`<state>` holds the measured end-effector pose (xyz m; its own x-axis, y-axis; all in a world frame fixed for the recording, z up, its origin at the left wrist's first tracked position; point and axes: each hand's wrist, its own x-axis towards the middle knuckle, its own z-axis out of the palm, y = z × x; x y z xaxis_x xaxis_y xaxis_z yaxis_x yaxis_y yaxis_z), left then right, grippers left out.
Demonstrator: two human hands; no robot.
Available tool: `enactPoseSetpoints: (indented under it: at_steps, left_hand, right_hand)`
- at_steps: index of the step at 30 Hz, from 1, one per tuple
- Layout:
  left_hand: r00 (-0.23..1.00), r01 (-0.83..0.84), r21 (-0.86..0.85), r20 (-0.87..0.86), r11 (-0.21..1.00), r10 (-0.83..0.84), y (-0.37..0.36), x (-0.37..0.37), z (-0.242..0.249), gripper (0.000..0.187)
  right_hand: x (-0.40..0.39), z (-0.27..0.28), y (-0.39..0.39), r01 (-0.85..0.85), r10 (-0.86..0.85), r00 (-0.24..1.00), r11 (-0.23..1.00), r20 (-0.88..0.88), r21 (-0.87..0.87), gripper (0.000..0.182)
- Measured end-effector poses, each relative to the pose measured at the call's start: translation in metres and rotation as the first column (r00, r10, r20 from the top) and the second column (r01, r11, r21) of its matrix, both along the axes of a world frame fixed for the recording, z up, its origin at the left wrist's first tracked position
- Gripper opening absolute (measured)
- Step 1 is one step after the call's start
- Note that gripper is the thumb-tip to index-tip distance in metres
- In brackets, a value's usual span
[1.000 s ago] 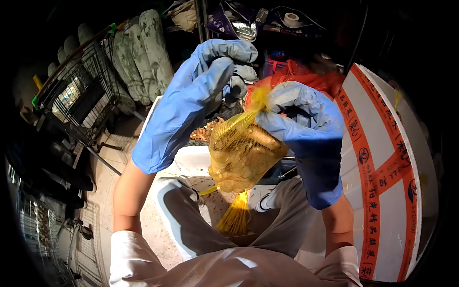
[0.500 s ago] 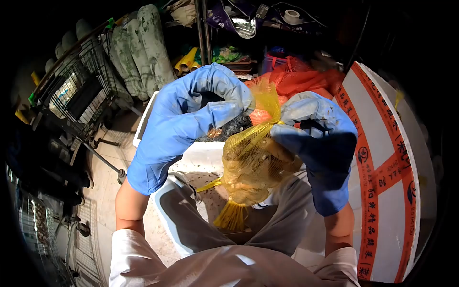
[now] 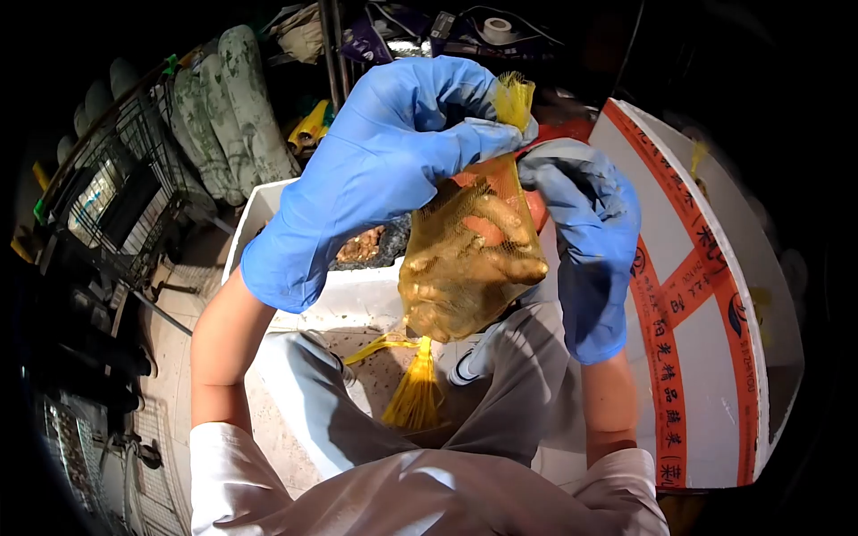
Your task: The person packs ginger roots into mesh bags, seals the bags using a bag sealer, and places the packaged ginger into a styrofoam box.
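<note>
A yellow mesh bag [image 3: 469, 268] of knobbly, ginger-like roots hangs in front of me. My left hand [image 3: 393, 152], in a blue glove, is closed around its gathered neck, and a yellow mesh tuft sticks up above the fingers. In a matching, dirt-smudged glove, my right hand [image 3: 585, 205] is pinched at the bag's upper right edge; the fingertips are partly hidden. Beneath the bag, a bundle of yellow mesh strands [image 3: 416, 393] shows between my knees.
Behind the bag stands a white foam box [image 3: 357, 299] with brown pieces and dark plastic inside. A white box panel with red tape [image 3: 706, 375] rises at my right. Long pale-green gourds [image 3: 250, 107] and a wire cart [image 3: 116, 205] are at left. Red mesh [image 3: 567, 132] shows behind.
My left hand has moved up and now grips the bag's neck, with the tuft above it. The bag hangs straighter and flatter. My right hand has shifted slightly up and left.
</note>
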<state>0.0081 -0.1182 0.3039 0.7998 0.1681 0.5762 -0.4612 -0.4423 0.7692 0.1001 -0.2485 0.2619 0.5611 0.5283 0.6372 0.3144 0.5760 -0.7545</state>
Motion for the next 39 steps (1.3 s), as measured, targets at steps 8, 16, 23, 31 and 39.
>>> enactPoseSetpoints:
  at_steps: [8, 16, 23, 31, 39]
  left_hand:
    - [0.996, -0.084, 0.216, 0.042, 0.973, 0.077, -0.028, 0.054, 0.058, 0.01]
    - [0.91, 0.13, -0.053, 0.403, 0.99, -0.098, -0.103, 0.152, 0.166, 0.011]
    - [0.731, 0.356, -0.075, 0.644, 0.932, -0.227, -0.148, 0.278, 0.2, 0.012]
    - [0.868, 0.366, -0.082, 0.389, 0.927, -0.308, -0.214, 0.387, 0.1, 0.015]
    - [0.977, 0.212, -0.008, 0.01, 0.977, -0.211, -0.178, 0.375, 0.09, 0.023]
  right_hand:
    - [0.041, -0.082, -0.062, 0.269, -0.258, 0.938, 0.963, -0.232, 0.016, 0.028]
    - [0.053, -0.115, -0.083, 0.172, -0.154, 0.911, 0.985, -0.383, 0.014, 0.036]
    - [0.047, -0.115, -0.113, 0.207, -0.208, 0.894, 0.977, -0.396, -0.044, 0.025]
    - [0.051, -0.117, -0.138, 0.167, -0.248, 0.891, 0.958, -0.38, -0.232, 0.021]
    - [0.063, -0.139, -0.131, 0.15, -0.269, 0.899, 0.93, -0.346, -0.335, 0.023]
